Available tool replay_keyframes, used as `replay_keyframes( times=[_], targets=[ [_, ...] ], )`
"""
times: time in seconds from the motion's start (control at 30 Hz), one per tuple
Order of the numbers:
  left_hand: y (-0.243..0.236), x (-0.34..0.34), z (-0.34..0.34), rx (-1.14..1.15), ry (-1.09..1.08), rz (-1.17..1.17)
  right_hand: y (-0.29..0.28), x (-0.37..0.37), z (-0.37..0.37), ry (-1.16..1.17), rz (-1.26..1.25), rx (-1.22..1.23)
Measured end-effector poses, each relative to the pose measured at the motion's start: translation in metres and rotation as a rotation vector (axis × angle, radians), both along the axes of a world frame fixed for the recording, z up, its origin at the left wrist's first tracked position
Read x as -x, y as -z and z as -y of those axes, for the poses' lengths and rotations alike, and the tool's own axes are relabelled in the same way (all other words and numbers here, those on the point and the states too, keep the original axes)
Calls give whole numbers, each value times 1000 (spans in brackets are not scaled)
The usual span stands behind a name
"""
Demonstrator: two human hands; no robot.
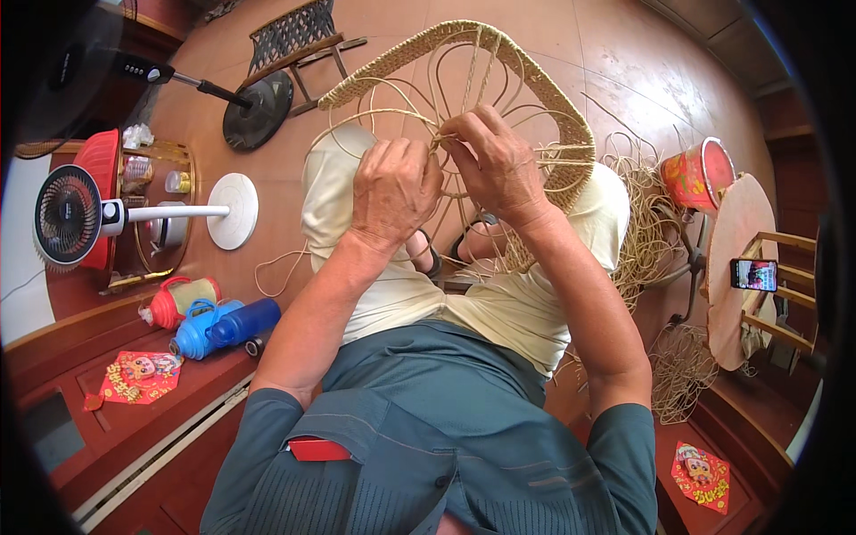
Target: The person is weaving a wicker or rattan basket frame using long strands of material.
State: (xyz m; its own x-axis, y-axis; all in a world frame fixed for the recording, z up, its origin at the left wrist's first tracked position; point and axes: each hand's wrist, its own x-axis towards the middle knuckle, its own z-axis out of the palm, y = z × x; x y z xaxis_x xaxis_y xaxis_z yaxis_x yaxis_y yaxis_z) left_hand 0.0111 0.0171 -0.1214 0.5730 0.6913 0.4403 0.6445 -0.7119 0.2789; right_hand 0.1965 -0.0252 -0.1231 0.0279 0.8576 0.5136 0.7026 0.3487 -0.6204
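A woven frame (562, 111) of tan cord, with a braided rim and thin looped spokes inside it, rests across my knees. My left hand (399, 185) and my right hand (499, 165) meet near its middle, where the spokes come together. Both have their fingers pinched on tan cord close to each other, the right fingertips just above and beside the left ones. The exact crossing of the strands is partly hidden behind my fingers. Two straight double strands run from the hub area to the far rim, and others reach the right rim.
A heap of loose cord (646, 227) lies on the floor by my right knee, beside a red bucket (700, 174) and a round board (738, 267) with a phone (754, 275). To my left stand a white fan (160, 212), bottles (241, 325) and a black fan base (259, 111). A folding stool (299, 40) is ahead.
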Motion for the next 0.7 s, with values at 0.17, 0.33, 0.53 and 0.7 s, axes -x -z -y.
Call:
replay_keyframes(
  times=[0.17,0.33,0.53,0.7],
  targets=[
    [-14,-5,16,-125,24,55,1,-4,3,12,14,4],
    [-11,-4,45,431,119,283,4,-5,2,32,6,17],
    [-16,4,56,473,128,157,4,-7,5,22,31,19],
    [-23,9,48,581,109,279,2,-7,1,-32,36,15]
  ],
)
